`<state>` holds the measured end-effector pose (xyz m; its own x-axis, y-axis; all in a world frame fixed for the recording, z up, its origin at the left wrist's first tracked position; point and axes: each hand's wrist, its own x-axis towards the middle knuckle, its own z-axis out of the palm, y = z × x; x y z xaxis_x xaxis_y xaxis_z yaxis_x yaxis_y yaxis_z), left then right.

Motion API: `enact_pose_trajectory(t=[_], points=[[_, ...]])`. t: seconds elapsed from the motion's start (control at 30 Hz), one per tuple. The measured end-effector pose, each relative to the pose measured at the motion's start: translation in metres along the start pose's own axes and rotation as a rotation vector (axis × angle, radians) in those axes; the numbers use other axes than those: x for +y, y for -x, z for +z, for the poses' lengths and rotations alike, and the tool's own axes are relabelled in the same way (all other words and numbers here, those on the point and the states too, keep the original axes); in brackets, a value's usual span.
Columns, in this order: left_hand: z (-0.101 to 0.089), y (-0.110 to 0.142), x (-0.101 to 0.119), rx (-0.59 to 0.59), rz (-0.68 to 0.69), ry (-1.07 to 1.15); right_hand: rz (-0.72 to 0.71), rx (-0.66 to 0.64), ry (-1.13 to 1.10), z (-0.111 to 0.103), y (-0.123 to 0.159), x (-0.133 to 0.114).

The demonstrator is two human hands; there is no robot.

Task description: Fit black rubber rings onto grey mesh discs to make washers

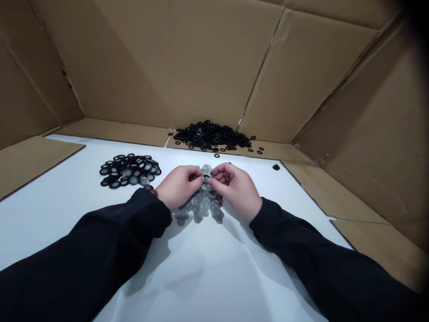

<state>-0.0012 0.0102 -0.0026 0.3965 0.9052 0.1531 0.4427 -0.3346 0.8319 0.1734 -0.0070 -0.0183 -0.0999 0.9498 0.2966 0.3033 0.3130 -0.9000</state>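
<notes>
My left hand (182, 183) and my right hand (236, 188) meet above a heap of thin grey mesh-like discs (201, 208). Thumb and forefinger of each hand pinch a small black ring (207, 176) from opposite sides. Whether a disc sits inside this ring is too small to tell. To the left of my left hand lies a pile of black rings with grey discs in their middles (129, 171). Part of the disc heap is hidden behind my fingers.
Against the back cardboard wall (214, 62) rises a large pile of black rings (214, 135), with several loose ones around it. A small black piece (276, 167) lies to the right on the white table (214, 268). Cardboard walls also stand left and right.
</notes>
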Motion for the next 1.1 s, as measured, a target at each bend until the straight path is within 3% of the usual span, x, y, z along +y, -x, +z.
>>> enact_pose_trajectory(t=[0.43,0.63,1.1], points=[[0.001,0.004,0.001,-0.007,0.071,-0.049,0.135,-0.079,-0.119,-0.001,-0.001,-0.007],[0.000,0.005,0.003,-0.024,0.063,-0.051,0.089,-0.116,-0.069,0.000,0.001,-0.011],[0.001,0.003,0.010,0.047,0.080,-0.086,0.036,-0.039,-0.103,0.004,0.005,-0.008]])
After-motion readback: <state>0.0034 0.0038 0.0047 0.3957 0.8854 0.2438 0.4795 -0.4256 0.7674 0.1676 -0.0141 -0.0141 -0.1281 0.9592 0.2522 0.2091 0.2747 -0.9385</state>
